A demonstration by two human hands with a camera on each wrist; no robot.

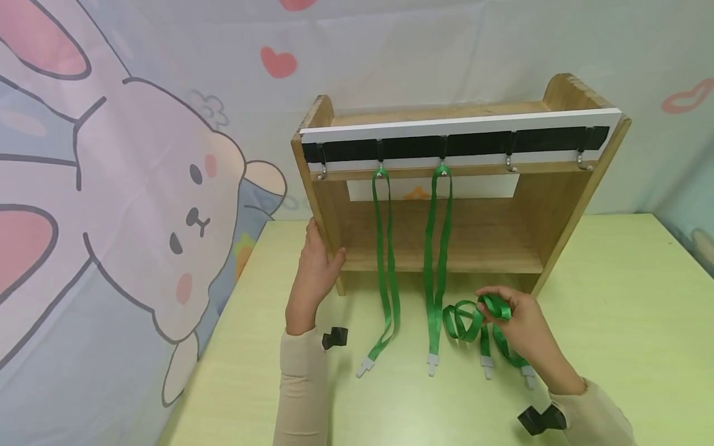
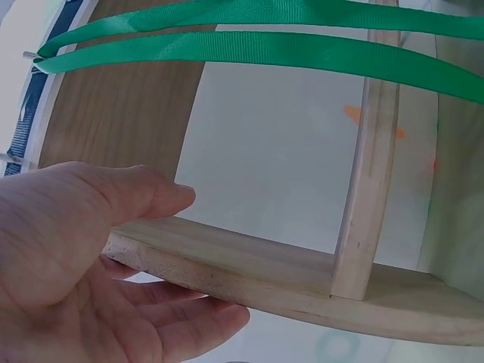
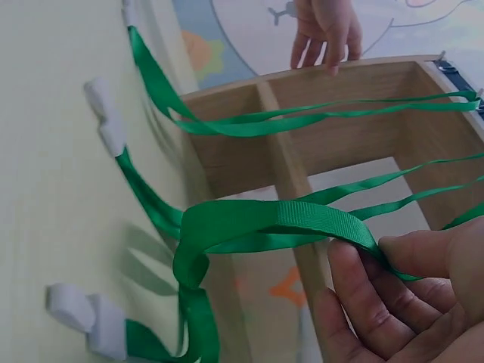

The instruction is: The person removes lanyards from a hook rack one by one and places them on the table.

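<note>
Two green lanyards (image 1: 381,248) hang on the second and third hooks from the left of the wooden shelf (image 1: 485,229) – that much done; leftmost hook and two right-hand hooks (image 1: 509,163) bare, so judged partway. Right hand (image 1: 523,322) pinches a looped green strap (image 1: 495,306) before the shelf, two pale clips (image 1: 488,367) below. Left hand (image 1: 317,272) straddles the left panel, thumb and fingers wide apart – firmness cannot be told

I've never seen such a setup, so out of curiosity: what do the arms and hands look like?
The left hand and right hand are ungloved. The left sleeve and right sleeve are plain beige. A small, angular black block shows beside the left sleeve's end, and a similar one beside the right's. No cables show.
</note>
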